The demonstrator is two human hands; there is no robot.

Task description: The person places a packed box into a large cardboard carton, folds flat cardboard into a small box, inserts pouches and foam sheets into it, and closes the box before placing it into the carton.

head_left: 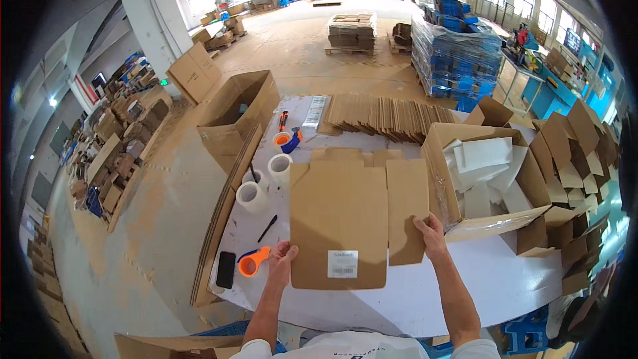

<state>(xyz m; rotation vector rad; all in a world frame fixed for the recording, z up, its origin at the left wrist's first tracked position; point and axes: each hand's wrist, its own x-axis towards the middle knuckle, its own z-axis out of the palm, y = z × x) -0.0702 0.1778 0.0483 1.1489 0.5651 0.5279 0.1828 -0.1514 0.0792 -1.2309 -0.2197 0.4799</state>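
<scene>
A flat, unfolded cardboard box blank [339, 219] is held up in front of me over the white table [425, 299]. My left hand [284, 256] grips its lower left edge, thumb on the face. On the right side, my right hand [430, 231] pinches the narrower panel of the same blank. A white label [342, 264] is stuck near the bottom of the large panel. Just left of my left hand lies an orange tape dispenser [252, 262]. Beyond the blank, a long row of flat cardboard blanks [379, 116] leans along the table's far side.
An open carton [435, 166] of white foam pieces [485, 156] stands on the right, beside several opened boxes [565, 153]. Tape rolls [252, 197], a black pen [267, 228], a phone [226, 270] and another orange dispenser [284, 139] lie on the left. A tall carton [242, 103] stands past the table.
</scene>
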